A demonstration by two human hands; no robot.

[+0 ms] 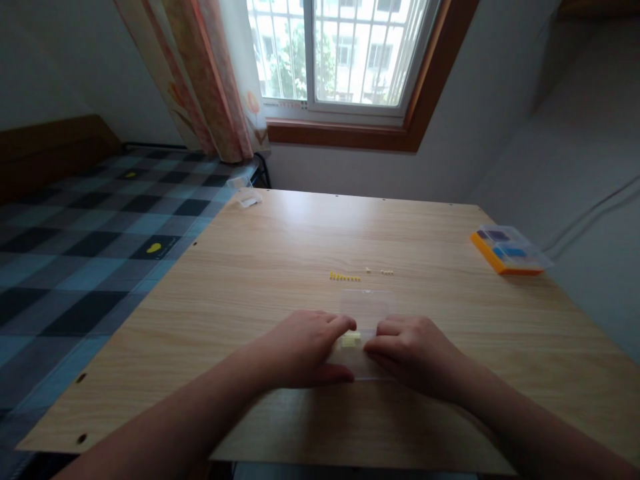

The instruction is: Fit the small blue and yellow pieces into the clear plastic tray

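A clear plastic plate (366,305) lies on the wooden table (280,253) in front of me. My left hand (305,348) and my right hand (413,353) rest on its near part, fingers curled and meeting over a small pale yellow cluster of beads (351,339). Both sets of fingertips touch or pinch at that cluster; what each one grips is too small to tell. Beyond the plate lies a short row of yellow beads (344,277) and a few white beads (387,272), loose on the table.
An orange box with a clear lid (507,251) and blue contents sits at the table's right edge. A small clear container (243,190) stands at the far left corner. A bed with a checked cover (90,247) is to the left; a window is beyond.
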